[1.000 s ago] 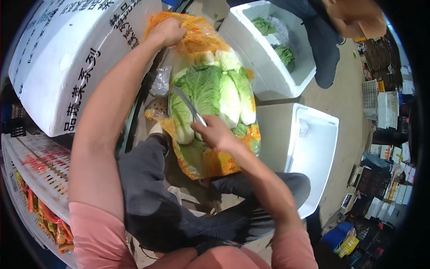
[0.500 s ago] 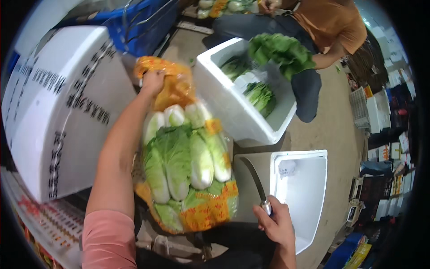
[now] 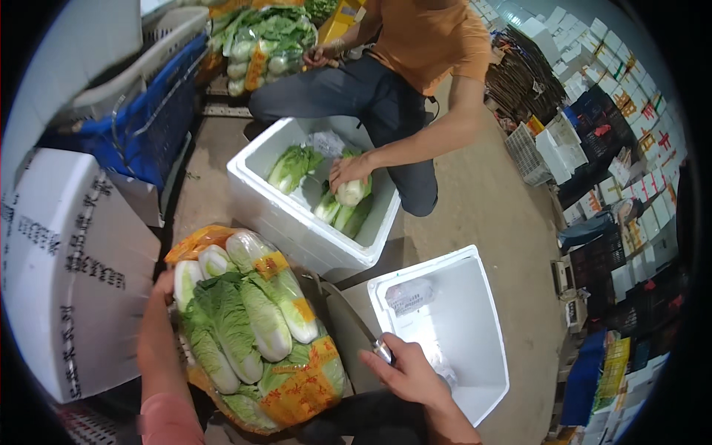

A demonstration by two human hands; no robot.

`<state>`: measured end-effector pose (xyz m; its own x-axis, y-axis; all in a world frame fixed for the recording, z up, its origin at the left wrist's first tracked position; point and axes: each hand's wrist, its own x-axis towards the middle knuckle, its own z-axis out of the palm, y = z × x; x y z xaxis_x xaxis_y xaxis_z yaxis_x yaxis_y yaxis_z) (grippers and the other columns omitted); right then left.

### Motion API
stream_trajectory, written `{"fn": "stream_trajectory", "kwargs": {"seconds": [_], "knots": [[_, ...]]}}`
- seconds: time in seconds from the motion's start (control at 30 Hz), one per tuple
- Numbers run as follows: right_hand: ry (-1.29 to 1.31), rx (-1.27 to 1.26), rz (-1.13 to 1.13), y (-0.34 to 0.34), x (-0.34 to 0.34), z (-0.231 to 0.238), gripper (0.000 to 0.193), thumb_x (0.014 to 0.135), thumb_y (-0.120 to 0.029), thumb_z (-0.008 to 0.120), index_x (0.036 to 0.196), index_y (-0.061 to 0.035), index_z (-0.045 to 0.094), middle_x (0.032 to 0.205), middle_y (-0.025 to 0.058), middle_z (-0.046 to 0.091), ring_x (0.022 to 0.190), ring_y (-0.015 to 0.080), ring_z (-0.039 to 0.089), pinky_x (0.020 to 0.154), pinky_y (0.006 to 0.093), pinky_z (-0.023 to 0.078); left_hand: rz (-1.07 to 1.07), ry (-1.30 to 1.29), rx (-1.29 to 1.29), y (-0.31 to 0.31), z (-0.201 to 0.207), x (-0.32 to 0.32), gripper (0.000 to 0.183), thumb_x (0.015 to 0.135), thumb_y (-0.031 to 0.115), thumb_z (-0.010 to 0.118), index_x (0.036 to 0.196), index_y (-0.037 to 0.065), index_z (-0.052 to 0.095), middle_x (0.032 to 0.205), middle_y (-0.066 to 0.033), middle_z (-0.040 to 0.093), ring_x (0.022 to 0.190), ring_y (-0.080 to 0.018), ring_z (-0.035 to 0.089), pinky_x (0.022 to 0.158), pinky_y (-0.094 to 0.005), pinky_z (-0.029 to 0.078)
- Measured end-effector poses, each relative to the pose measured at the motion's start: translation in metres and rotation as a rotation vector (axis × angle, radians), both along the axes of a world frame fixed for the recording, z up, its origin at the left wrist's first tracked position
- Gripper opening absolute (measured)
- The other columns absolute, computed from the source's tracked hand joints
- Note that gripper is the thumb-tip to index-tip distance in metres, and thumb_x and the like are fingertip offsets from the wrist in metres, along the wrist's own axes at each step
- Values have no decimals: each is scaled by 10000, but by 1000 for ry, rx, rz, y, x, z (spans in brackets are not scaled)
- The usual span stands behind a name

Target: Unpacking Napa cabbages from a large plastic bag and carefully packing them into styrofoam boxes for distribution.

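Note:
My right hand [image 3: 406, 368] is closed round the silver handle of a knife [image 3: 354, 317], whose long curved blade points up and left beside the bag. My left hand [image 3: 165, 288] grips the left edge of a clear and orange plastic bag [image 3: 315, 378], its fingertips partly hidden there. Several napa cabbages [image 3: 265, 315], white-stemmed and pale green, lie exposed in the opened bag. More sit under its printed film near me. To the right stands a white foam box [image 3: 489, 326] with a crumpled clear plastic piece [image 3: 409, 297] inside.
Across from me, a person in an orange shirt [image 3: 423, 44] reaches into another foam box [image 3: 297, 226] holding several cabbages. A tall white foam box [image 3: 111, 237] stands at left, a blue crate [image 3: 141, 141] behind it. Bagged greens [image 3: 271, 41] lie at the back.
My left hand has drawn back from the bag's far end to its left edge, and the orange film there lies lower. The co-worker's leafy cabbage has gone down into their box. My view has shifted.

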<state>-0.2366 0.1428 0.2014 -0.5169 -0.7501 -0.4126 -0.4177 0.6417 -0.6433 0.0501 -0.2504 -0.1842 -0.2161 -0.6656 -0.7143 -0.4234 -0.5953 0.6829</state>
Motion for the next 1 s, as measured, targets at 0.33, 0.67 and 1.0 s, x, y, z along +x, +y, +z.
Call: {"fn": "stream_trajectory", "kwargs": {"seconds": [0.33,0.67,1.0], "knots": [[63,-384,89,13,-7,1,310,925,-303,698,868,-5,631,575,6,529,492,89,536,467,271,417,-322,-476,-976,78,117,73,554,902,390,604,1281,-12,563,1124,-290,664,1071,-441,636,903,-491,509],[239,-356,226,34,-2,-22,372,890,-306,713,882,60,647,647,137,596,582,190,549,582,375,454,-807,-327,-1325,348,217,-39,714,910,413,660,1351,-99,430,1256,-303,579,1206,-443,538,966,-501,464],[212,-41,448,73,65,-40,405,917,-362,648,983,38,670,880,286,676,882,453,656,783,492,504,-825,-501,-1012,391,230,-36,432,787,255,742,1079,-5,561,1081,-239,617,956,-397,602,826,-519,475]]}}
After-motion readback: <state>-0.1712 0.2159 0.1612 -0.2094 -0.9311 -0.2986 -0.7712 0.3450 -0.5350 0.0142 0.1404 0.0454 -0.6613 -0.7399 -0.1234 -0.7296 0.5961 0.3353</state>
